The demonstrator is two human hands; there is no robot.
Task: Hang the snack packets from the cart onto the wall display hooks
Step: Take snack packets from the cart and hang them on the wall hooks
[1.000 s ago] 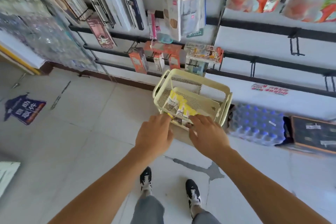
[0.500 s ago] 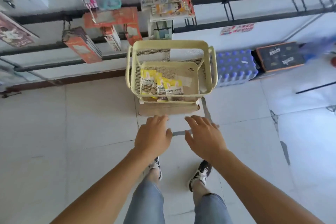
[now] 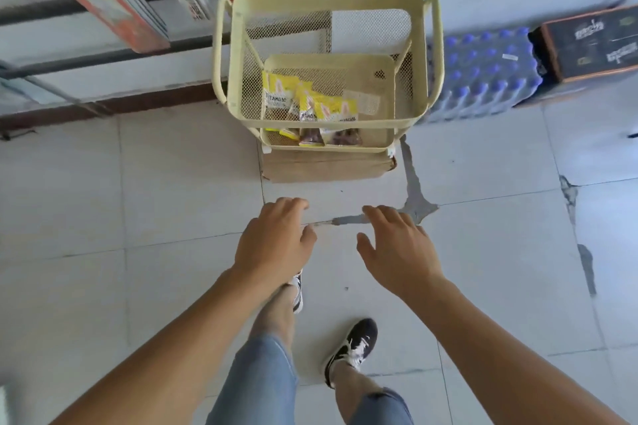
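Observation:
A pale yellow mesh cart [image 3: 419, 45] stands against the wall ahead. Several yellow snack packets [image 3: 310, 107] lie in its lower basket, seen through the top basket's mesh. My left hand [image 3: 276, 241] hovers over the floor in front of the cart, fingers loosely bent and holding nothing. My right hand [image 3: 397, 248] hovers beside it, fingers spread and relaxed, also empty. Both hands are short of the cart and apart from it. Black display rails [image 3: 103, 59] with hanging packaged goods [image 3: 103, 0] run along the wall at the top left.
A shrink-wrapped pack of blue-capped bottles [image 3: 483, 76] and a dark carton [image 3: 590, 41] sit on the floor right of the cart. A brown cardboard box [image 3: 328, 167] sits under the cart's front. My legs and black shoes are below on the tiled, cracked floor.
My hands have drawn back from the cart's near rim and now hover over the floor. The view has tilted down and the cart appears squarely ahead.

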